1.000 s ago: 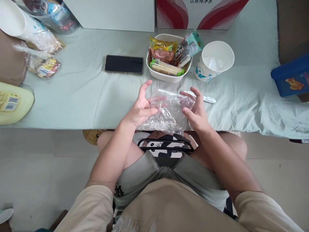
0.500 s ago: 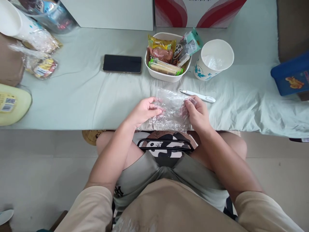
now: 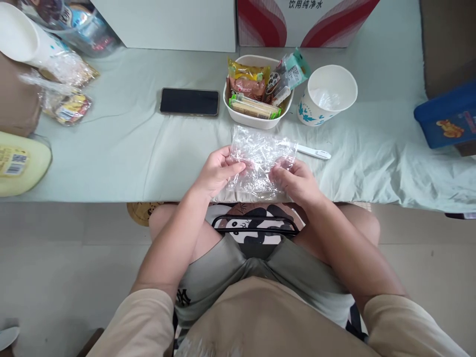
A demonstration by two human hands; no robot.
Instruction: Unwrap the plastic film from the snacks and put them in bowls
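We located the clear plastic film (image 3: 258, 148) spread out over the front part of the surface (image 3: 111, 158), by its near edge; whether its underside touched the cloth there, we could not tell. We found the left grip (image 3: 215, 173) clamped on the film's left side, thumb on the upper face and fingers partly behind it, and the right grip (image 3: 298, 182) clamped on its lower right portion in the same manner. We rated the film as very light, limp and slippery, with little stiffness of its own; its glossy, crinkled face suggested that it would fold, cling or slide under a loose pinch. We judged it thin enough to stretch or tear under a hard pull. We therefore specified the opposed side edges as holding points, thumb over fingers, under light, even tension. At its upper right we noted a white tool (image 3: 314, 151), its left end behind the film. Farther out, we recorded a white container (image 3: 255, 123) holding wrapped snacks (image 3: 248, 88), a paper cup (image 3: 312, 116) just beside it on the right, and a dark phone (image 3: 189, 102) lying flat on its left.
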